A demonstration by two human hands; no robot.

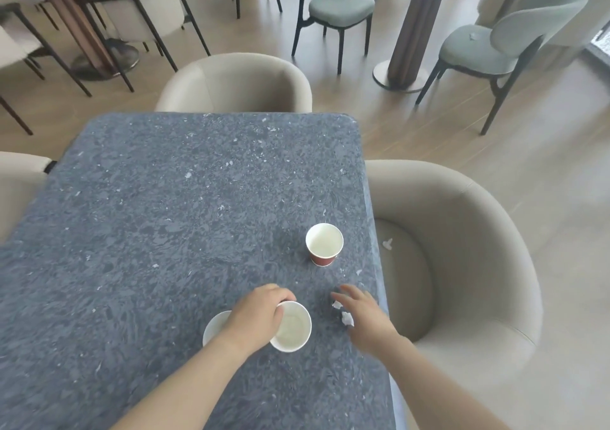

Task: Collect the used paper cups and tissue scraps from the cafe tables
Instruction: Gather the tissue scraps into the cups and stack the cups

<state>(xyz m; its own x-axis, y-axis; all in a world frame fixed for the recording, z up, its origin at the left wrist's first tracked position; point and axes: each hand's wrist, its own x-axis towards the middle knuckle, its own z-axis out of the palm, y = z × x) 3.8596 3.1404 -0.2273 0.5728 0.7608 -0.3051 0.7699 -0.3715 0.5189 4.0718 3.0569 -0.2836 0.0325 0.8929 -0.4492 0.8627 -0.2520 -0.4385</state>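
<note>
White tissue scraps (346,318) lie on the counter (165,215) right of lower centre, just beside our right hand (364,314), the nearer one, its fingers spread and holding nothing. Our left hand (257,315) grips a paper cup (293,329) by its rim; the red paper cup (324,244) stands further up the frame

Both bare forearms reach in from the near side. The left hand (260,314) sits on the left side of the white-lined paper cup (293,327), palm down, its fingers curled over the cup's far rim and gripping it. The right hand (363,314) is just to the right of that cup and apart from it. It is palm down and low, with its fingers (346,292) spread, loosely straight and holding nothing. Its forearm runs back toward the lower right.
</note>
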